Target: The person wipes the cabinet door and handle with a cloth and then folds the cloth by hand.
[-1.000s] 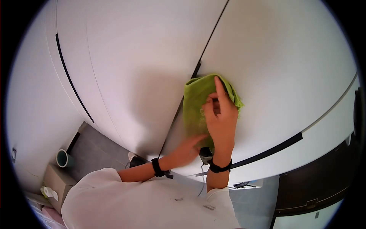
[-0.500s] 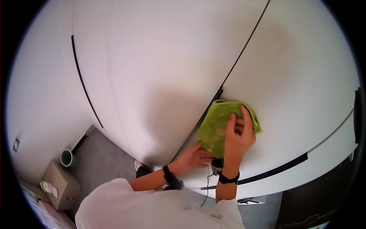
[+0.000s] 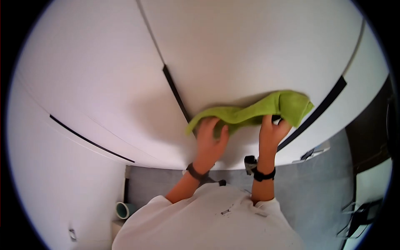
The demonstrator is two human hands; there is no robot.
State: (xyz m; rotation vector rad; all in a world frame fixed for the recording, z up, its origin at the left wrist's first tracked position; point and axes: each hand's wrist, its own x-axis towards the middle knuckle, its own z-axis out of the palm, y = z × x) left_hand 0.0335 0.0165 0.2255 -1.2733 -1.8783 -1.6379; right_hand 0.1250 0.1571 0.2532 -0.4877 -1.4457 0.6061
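Note:
A green cloth [image 3: 250, 113] is spread sideways against the white cabinet front [image 3: 233, 50]. My left hand [image 3: 210, 141] has its fingers curled under the cloth's left part, their tips partly hidden by it. At the cloth's right end, my right hand [image 3: 273, 132] grips its lower edge with bent fingers. Black bands are on both wrists. A black handle strip [image 3: 177, 93] runs down the cabinet to the cloth's left end, and another dark strip [image 3: 318, 112] lies just right of my right hand.
A green-and-white bin [image 3: 123, 210] stands on the grey floor at the lower left. A third dark strip [image 3: 91, 143] runs along the cabinet at the left. At the lower right is a black chair [image 3: 364, 216]. A wall socket [image 3: 72, 234] shows at the lower left.
The view has turned. The cloth has gone from a folded patch to a wide strip, my left hand has moved up under its left part, and my right hand has moved to its right end.

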